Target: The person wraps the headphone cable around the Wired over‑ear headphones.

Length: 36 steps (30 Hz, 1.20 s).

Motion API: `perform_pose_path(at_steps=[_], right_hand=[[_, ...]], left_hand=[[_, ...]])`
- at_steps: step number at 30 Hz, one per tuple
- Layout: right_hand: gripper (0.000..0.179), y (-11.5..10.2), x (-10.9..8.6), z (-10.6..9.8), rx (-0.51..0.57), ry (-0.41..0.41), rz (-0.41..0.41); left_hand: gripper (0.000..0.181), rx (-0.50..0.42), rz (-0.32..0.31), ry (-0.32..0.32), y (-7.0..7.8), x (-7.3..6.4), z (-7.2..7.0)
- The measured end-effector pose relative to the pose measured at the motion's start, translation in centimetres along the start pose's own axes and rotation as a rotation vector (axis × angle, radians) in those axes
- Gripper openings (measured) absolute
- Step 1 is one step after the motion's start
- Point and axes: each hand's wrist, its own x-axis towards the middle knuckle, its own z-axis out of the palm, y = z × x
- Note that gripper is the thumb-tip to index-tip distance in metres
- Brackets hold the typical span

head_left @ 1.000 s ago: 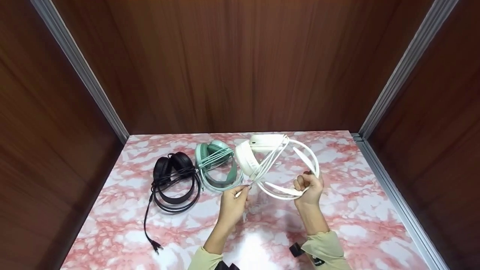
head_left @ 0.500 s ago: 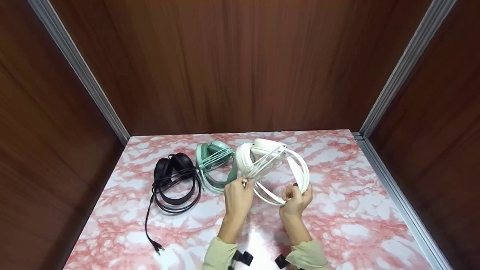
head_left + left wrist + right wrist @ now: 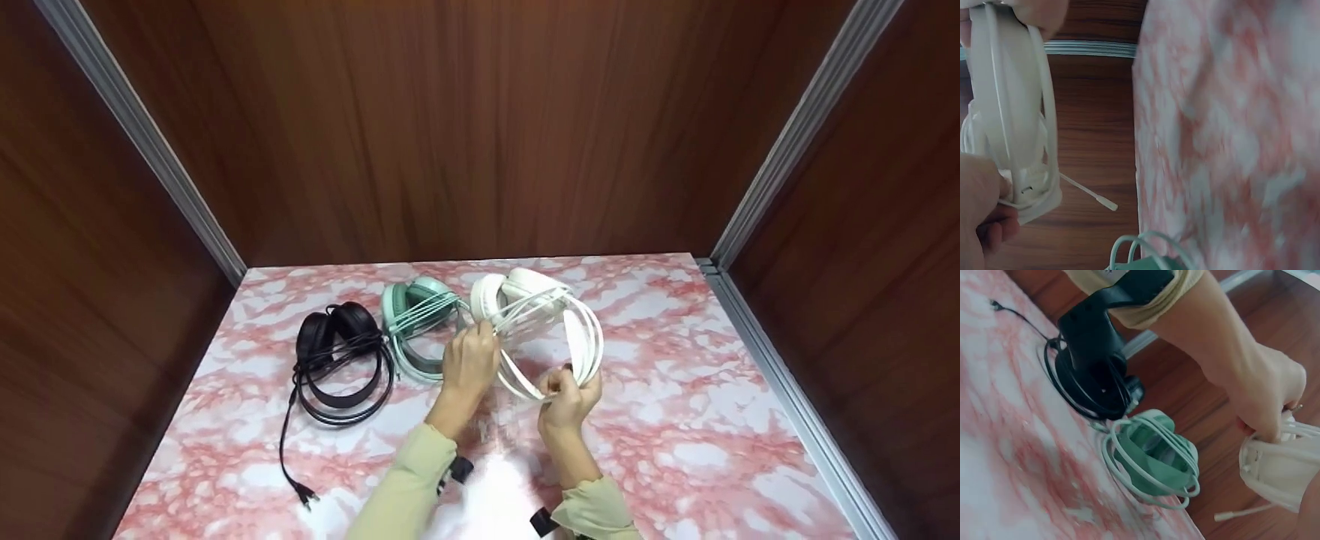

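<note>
White headphones [image 3: 529, 289] are held up over the table in the head view, ear cups away from me, headband toward me. Several loops of their white cable [image 3: 532, 304] stretch across the cups and around the band. My right hand [image 3: 570, 401] grips the headband at its near end. On the other side, my left hand [image 3: 471, 360] pinches the cable bundle beside the left ear cup, its fingertips partly hidden. A small metal piece shows at those fingers in the right wrist view. In the left wrist view a loose cable end [image 3: 1107, 202] hangs out past the headphones.
Green headphones [image 3: 427, 300] with wound cable lie just left of the white ones, partly behind my left hand. Farther left are black headphones [image 3: 352, 326], their plug end [image 3: 304, 493] trailing toward me. Brown wood-look panels [image 3: 480, 127] enclose the pink-and-white marbled table [image 3: 712, 457].
The white headphones have shifted left along with my right hand. My left hand has turned and moved up the cable, from its lower end to the bundle beside the ear cup.
</note>
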Motion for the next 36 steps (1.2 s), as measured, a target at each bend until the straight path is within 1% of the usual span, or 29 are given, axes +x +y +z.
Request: perform_pose_path(at_steps=[2, 4, 6, 8, 10, 12, 15, 17, 19, 21, 24, 27, 32, 36], right_hand=[[0.018, 0.0, 0.5, 0.0, -0.069, 0.018, 0.046], [0.021, 0.1, 1.1, 0.0, -0.174, 0.056, 0.101], [0.026, 0.3, 1.8, -0.2, -0.319, 0.092, 0.156], [0.029, 0.4, 2.5, -0.5, -0.482, 0.102, 0.222], [0.03, 0.6, 3.2, -1.0, -0.63, 0.074, 0.294], [0.04, 0.7, 3.7, -1.4, -0.737, 0.032, 0.367], [0.068, 0.4, 3.9, -1.9, -0.835, -0.014, 0.44], [0.079, -0.2, 3.8, -2.1, -0.883, -0.02, 0.454], [0.079, -1.0, 3.6, -2.1, -0.912, -0.034, 0.44], [0.071, -1.8, 3.3, -2.0, -0.915, -0.05, 0.41], [0.057, -2.7, 2.4, -1.7, -0.866, -0.088, 0.356], [0.046, -3.3, 1.3, -1.6, -0.809, -0.121, 0.321], [0.038, -3.4, 0.1, -1.7, -0.771, -0.185, 0.321], [0.034, -3.3, -0.2, -1.8, -0.78, -0.228, 0.335]], left_hand=[[0.016, 0.012, 0.073, 0.018, -0.6, 0.8, 0.5], [0.014, 0.03, 0.133, 0.037, -1.2, 1.7, 1.0], [0.013, 0.046, 0.184, 0.045, -1.7, 2.5, 1.6], [0.012, 0.067, 0.224, 0.044, -2.0, 3.3, 2.3], [0.013, 0.091, 0.249, 0.038, -2.4, 3.9, 3.3], [0.014, 0.118, 0.266, 0.025, -2.8, 4.3, 4.2], [0.013, 0.163, 0.288, -0.012, -3.3, 4.7, 5.6], [0.011, 0.191, 0.296, -0.05, -3.6, 4.9, 6.5], [0.011, 0.211, 0.293, -0.087, -4.0, 5.0, 7.4], [0.01, 0.221, 0.282, -0.121, -4.3, 5.0, 8.2], [0.009, 0.218, 0.264, -0.146, -4.8, 4.7, 9.2], [0.009, 0.222, 0.259, -0.15, -4.7, 4.3, 10.1], [0.008, 0.241, 0.255, -0.16, -4.4, 3.8, 11.3], [0.009, 0.26, 0.256, -0.21, -4.3, 3.0, 11.8]])
